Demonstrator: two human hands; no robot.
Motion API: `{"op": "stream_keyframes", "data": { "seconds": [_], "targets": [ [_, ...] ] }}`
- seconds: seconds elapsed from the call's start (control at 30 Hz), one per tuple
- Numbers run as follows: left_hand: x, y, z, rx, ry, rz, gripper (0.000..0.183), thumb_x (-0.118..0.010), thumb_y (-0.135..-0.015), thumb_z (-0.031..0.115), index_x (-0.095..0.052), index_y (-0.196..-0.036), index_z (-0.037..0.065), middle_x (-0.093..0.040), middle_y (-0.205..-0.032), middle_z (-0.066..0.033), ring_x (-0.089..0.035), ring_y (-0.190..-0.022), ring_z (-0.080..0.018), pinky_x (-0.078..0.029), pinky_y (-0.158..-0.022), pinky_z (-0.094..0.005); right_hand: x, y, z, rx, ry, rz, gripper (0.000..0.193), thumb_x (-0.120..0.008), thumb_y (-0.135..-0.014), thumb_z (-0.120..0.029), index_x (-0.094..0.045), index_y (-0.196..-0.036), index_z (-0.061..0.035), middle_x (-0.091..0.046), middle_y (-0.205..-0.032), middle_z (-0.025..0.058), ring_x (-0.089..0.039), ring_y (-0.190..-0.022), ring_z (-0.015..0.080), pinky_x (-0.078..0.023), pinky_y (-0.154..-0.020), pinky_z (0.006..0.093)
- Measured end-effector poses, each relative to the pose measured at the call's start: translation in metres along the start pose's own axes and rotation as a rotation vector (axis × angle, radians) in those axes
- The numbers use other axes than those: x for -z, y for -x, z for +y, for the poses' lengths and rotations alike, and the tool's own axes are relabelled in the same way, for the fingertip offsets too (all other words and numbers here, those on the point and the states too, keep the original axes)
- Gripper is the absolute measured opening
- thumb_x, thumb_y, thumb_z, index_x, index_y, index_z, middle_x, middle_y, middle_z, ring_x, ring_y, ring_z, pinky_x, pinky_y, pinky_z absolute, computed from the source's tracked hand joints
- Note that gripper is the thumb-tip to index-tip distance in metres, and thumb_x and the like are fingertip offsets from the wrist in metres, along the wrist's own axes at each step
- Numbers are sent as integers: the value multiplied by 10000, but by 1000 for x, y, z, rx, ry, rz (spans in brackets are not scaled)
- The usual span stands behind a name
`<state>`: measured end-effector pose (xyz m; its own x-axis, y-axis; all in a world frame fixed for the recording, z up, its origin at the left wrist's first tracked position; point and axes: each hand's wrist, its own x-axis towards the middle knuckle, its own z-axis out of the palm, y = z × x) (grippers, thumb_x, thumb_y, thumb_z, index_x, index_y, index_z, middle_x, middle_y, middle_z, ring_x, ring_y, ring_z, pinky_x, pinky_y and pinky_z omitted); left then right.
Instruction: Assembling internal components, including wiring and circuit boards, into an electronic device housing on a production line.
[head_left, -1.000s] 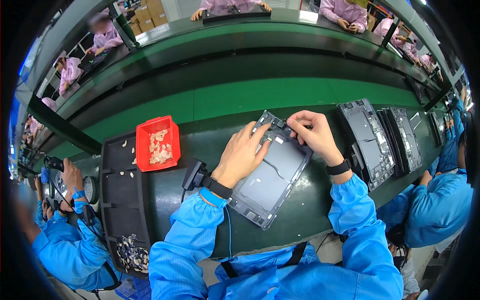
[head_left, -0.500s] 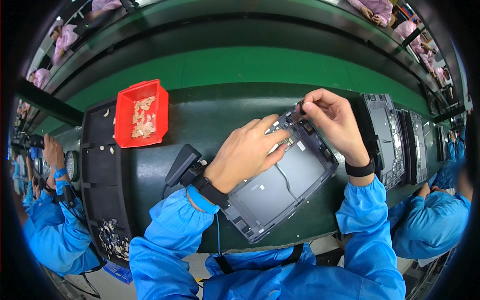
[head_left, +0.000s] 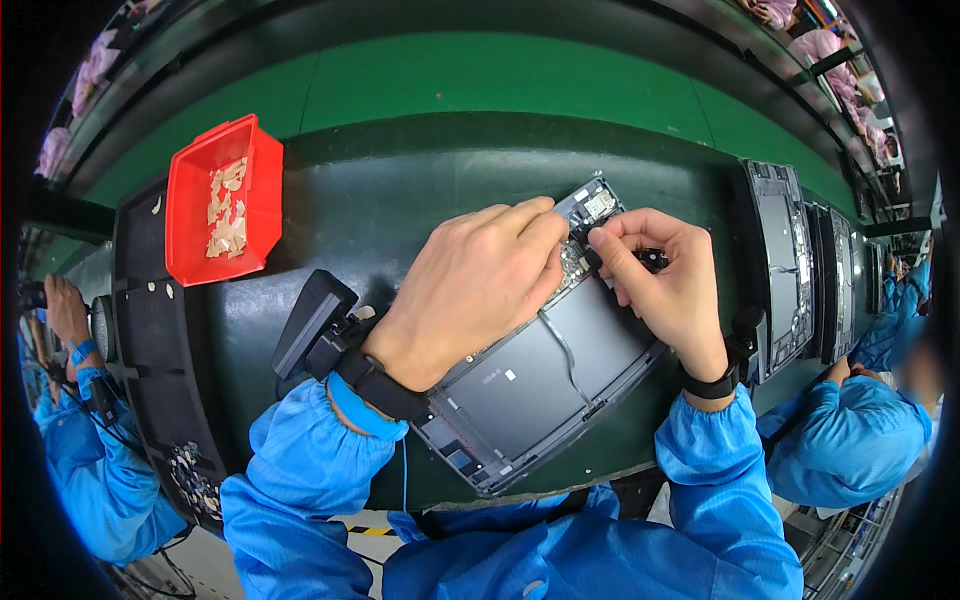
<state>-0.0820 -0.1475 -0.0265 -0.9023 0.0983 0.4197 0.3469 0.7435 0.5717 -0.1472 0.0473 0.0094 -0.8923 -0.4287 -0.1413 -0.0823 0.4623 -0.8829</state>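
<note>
An opened grey laptop casing (head_left: 508, 376) lies at a slant on the bench before me, its inside upward. A loose grey cable (head_left: 568, 352) runs across its flat panel, and a circuit board (head_left: 574, 268) lies along its far left edge. My left hand (head_left: 478, 284) grips that edge, fingers together over the board, tips partly hidden. Near the upper corner my right hand (head_left: 662, 277) pinches a small black part (head_left: 590, 257), partly covered by the fingers. Another black piece (head_left: 653, 260) shows beside its fingers.
A red bin (head_left: 262, 200) with torn tan scraps rests on the edge of a black tray (head_left: 150, 350) at left, which holds small bits. More opened casings (head_left: 782, 255) stand at right on the green bench (head_left: 420, 160). Co-workers in blue (head_left: 85, 455) sit both sides.
The view has shifted, so the bin sits farther left. My right hand has come down from the casing's upper corner toward the board. My left fingers have drawn together over the edge.
</note>
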Motion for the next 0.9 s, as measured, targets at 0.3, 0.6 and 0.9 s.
{"op": "stream_keyframes", "data": {
  "seconds": [0.3,0.6,0.9],
  "targets": [
    [0,-2,1,-19,-1,5,146,-724,-853,64,-703,-995,35,-741,-1127,-166,-723,-945,-338,-585,-820,-418,0,3,10,-13,-87,10,183,-741,-968,-145,-737,-999,35,-712,-719,44,-592,-536,44,-424,-427,202],
    [0,-1,-2,-130,-51,100,143,-715,-785,8,-762,-916,44,-743,-1101,-97,-695,-936,-283,-573,-806,-393,2,4,8,18,-28,-8,171,-725,-949,-108,-726,-931,62,-700,-677,49,-609,-516,69,-441,-458,225],
    [3,1,-2,-145,-95,76,178,-698,-734,-17,-780,-879,48,-740,-1113,-86,-689,-918,-272,-569,-794,-389,1,4,8,16,-11,-25,173,-717,-944,-103,-714,-889,61,-696,-673,52,-628,-529,75,-450,-459,223]
  ]
}}
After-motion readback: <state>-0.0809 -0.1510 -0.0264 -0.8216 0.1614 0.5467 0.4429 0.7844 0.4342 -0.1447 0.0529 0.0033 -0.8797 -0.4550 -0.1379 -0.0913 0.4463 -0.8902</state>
